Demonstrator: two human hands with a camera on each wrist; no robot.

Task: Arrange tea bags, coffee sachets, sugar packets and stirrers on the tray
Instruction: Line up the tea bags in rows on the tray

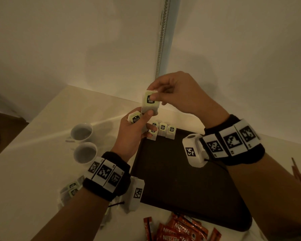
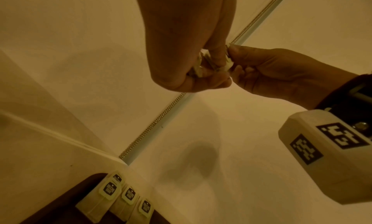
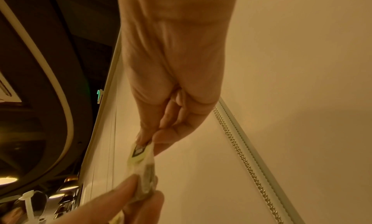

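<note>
Coffee sachets (image 1: 178,231) cut off below, left hand (image 1: 135,131) and right hand (image 1: 179,92) both pinching tea bag (image 1: 150,101)

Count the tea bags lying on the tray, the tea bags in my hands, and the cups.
Tea bags on the tray: 4
Held tea bags, in left hand and right hand: 2 visible
Cups: 2
Total: 8

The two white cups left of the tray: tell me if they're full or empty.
Empty, as far as the head view shows: both cups stand upright with bare, shadowed insides, no liquid visible.
</note>
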